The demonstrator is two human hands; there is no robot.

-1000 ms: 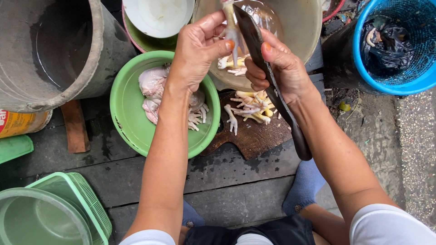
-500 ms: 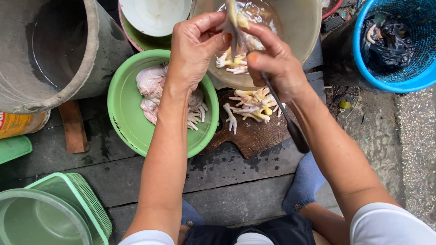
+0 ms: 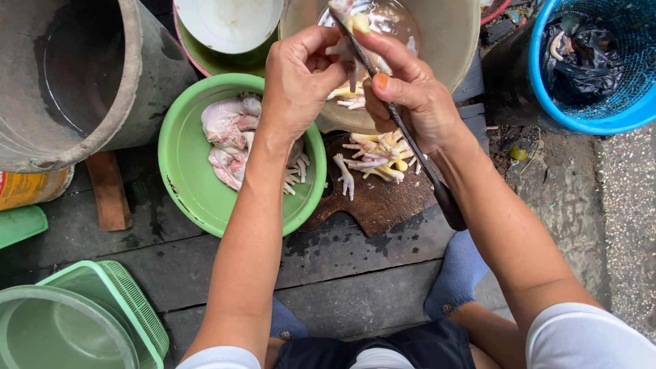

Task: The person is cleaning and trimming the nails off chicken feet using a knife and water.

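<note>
A pale, yellowish raw chicken foot [image 3: 347, 89] was held pinched in the fingers of the left hand [image 3: 295, 89], raised above the rim of a large cream plastic tub [image 3: 451, 34]. The right hand [image 3: 415, 102] was closed around a long dark-handled knife [image 3: 403, 130], whose blade was laid against the foot while its handle end projected back past the wrist. A heap of further yellow chicken feet [image 3: 376, 156] was noted on a dark round wooden chopping board [image 3: 383, 201] directly below the hands. Just beside the board, a green plastic bowl [image 3: 188, 184] containing pale raw chicken pieces [image 3: 229, 133] was observed, partly covered by the left forearm. A blue mesh basket [image 3: 615, 102] lined with a black bag was recorded well apart, at the upper right.
</note>
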